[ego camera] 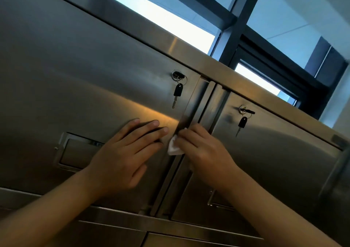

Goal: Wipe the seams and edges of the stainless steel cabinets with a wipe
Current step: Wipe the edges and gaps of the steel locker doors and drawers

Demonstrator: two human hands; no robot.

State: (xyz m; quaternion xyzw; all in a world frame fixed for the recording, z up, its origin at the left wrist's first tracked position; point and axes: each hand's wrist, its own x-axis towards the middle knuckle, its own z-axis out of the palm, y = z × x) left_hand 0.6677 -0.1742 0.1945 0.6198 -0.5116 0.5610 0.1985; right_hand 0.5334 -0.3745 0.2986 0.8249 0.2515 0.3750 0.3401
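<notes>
Pinching a white wipe (175, 146) against the seam (186, 118) between two steel doors, the right hand (203, 150) works beside the left hand (123, 155), whose fingers lie flat and together on the left door (85, 95).

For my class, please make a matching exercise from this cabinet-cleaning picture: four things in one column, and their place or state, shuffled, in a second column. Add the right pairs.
Column A
1. left hand
2. right hand
3. wipe
4. left door's key

Column B
a. white, crumpled, at the seam between the two doors
b. hanging from a lock near the door's top corner
c. flat, fingers straight, on the left door
d. holding the wipe against the seam

Pairs: 1-c, 2-d, 3-a, 4-b
</notes>
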